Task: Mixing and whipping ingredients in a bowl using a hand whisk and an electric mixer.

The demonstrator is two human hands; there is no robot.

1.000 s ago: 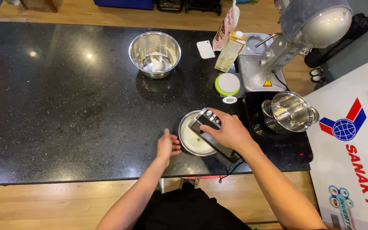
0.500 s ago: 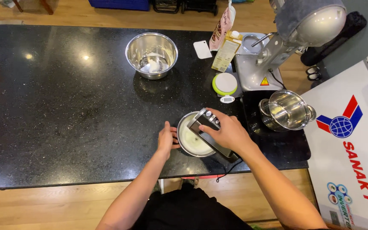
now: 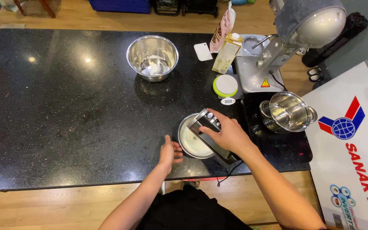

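- Little has shifted since the earlier frame: the left hand (image 3: pixel 170 152) has stayed against the small steel bowl's (image 3: pixel 194 142) rim at its 9 o'clock, fingers loosely curled, gripping nothing; the right hand (image 3: pixel 228 134) remains wrapped around the hand mixer (image 3: pixel 211 135) held over that bowl.
- Black stone counter (image 3: pixel 64 106): the small bowl sits near its front edge, holding a pale mix.
- Hand mixer: likely rigid and fairly weighty; best held by its top handle, with its cord (image 3: pixel 228 172) trailing off the counter edge. Beaters are hidden, so whether they are running cannot be told.
- Small bowl: light, smooth steel, probably prone to sliding; steady it by the rim.
- Stand mixer (image 3: pixel 277 51) at 1 o'clock, steel pot (image 3: pixel 288 111) at 3 o'clock close to the right forearm, the nearest obstacle.
- Larger steel bowl (image 3: pixel 152 57) at 11 o'clock, well apart.
- Carton (image 3: pixel 225 54), round green-rimmed scale (image 3: pixel 225 85) at 12 o'clock.
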